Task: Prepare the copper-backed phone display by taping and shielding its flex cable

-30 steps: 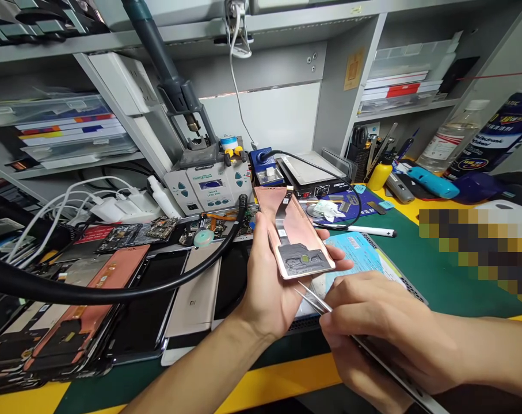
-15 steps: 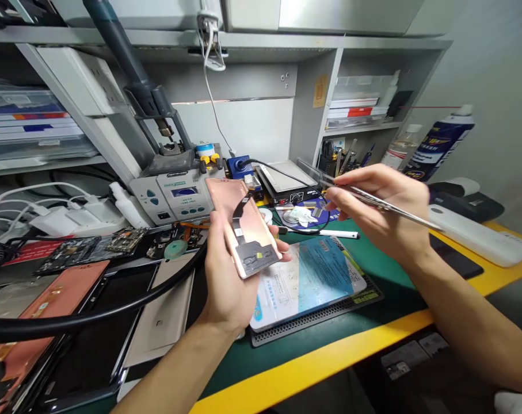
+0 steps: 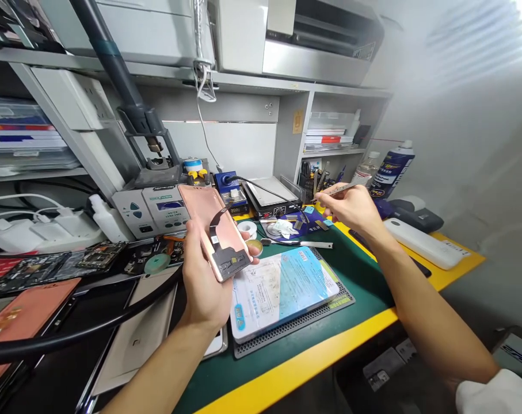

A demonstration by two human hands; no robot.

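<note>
Well, I'm cradling the phone screen panel in my left hand, with my fingers curled behind it and my thumb pressing along its edge. I'm tilting its copper back and black ribbon cable toward me, probably so that nothing covers them. My right hand is up and well apart, its fingers closed lightly around slim metal tweezers, whose tips I'm keeping off the panel. I'm holding the panel in the air, just beside a blue-and-white booklet lying on the green bench mat.
</note>
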